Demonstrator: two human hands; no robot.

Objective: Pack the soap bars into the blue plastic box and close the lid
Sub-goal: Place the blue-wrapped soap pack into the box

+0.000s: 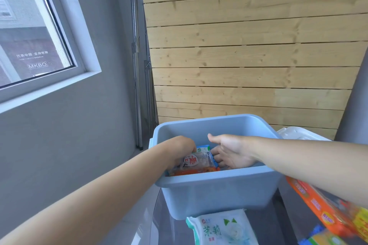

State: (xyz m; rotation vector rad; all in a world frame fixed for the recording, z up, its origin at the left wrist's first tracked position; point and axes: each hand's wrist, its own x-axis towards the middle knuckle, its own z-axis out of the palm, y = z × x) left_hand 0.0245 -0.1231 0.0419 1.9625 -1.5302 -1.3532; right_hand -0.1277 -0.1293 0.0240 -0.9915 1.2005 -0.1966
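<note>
Both hands inside blue box (217, 191). My left hand (182, 148) grip pinching wrapped soap bar (196, 162), seating it flat; right hand (231, 152) spread, steadying stack.

Box (217, 191): blue plastic, smooth, matt with faint sheen. Packs inside (196, 162): clear crinkled film, glossy, printed labels. Green-white pack (221, 228) in front: soft plastic wrap, slight gloss. Orange pack (318, 207) on the right: shiny printed film. Table (258, 228): dark grey, smooth, reflective. Lid (298, 134): white plastic. Wall panel (249, 45): bare knotty wood planks, matt. Window frame (83, 45): smooth white.
</note>
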